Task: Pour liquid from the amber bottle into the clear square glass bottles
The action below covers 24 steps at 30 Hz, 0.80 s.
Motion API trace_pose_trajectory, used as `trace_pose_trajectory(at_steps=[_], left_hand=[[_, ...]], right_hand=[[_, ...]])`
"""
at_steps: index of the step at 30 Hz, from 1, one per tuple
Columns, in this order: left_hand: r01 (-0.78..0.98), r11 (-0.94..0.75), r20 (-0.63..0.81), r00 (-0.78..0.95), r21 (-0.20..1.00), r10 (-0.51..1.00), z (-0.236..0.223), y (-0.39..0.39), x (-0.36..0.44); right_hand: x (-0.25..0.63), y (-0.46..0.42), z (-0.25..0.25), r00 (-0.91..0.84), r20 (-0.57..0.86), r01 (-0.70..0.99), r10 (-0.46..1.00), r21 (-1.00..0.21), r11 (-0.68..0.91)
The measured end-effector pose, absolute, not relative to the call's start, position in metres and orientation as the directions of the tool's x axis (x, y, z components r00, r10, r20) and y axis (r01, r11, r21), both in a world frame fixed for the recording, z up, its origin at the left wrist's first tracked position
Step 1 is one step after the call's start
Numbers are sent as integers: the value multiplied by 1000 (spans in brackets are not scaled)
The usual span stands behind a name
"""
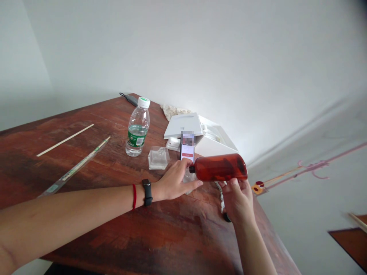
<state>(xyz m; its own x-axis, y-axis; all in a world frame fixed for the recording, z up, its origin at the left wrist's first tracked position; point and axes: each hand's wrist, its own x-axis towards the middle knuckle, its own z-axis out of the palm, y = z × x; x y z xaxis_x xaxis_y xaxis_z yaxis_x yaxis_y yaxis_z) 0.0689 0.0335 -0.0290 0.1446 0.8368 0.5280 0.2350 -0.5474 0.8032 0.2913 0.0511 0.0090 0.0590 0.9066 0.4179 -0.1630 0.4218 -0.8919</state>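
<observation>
My right hand (237,198) holds an amber brown bottle (219,167) tipped on its side, its neck pointing left. The neck sits over a small clear glass container (189,177) that my left hand (174,180) grips on the wooden table (100,229). My left wrist carries a black band and a red string. A second clear square glass bottle (158,157) stands just left of my left hand. A phone (187,151) stands upright behind my fingers.
A plastic water bottle (137,128) with a green label stands at centre left. A bare chopstick (65,140) and a wrapped chopstick (75,167) lie at the left. An open white box (200,131) sits by the wall. The table's right edge drops off near my right hand.
</observation>
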Motion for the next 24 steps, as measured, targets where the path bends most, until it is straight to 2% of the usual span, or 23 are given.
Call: trace_pose_trajectory(at_steps=[14,24], left_hand=[[210,-555,536,144,805,832,-23,30,67],[240,-557,539,141,795,830,-25,29,67]], right_hand=[[285,53,20,105,408,-164,907,-893,420],[282,54,35,45,410,-83,911,-907,412]])
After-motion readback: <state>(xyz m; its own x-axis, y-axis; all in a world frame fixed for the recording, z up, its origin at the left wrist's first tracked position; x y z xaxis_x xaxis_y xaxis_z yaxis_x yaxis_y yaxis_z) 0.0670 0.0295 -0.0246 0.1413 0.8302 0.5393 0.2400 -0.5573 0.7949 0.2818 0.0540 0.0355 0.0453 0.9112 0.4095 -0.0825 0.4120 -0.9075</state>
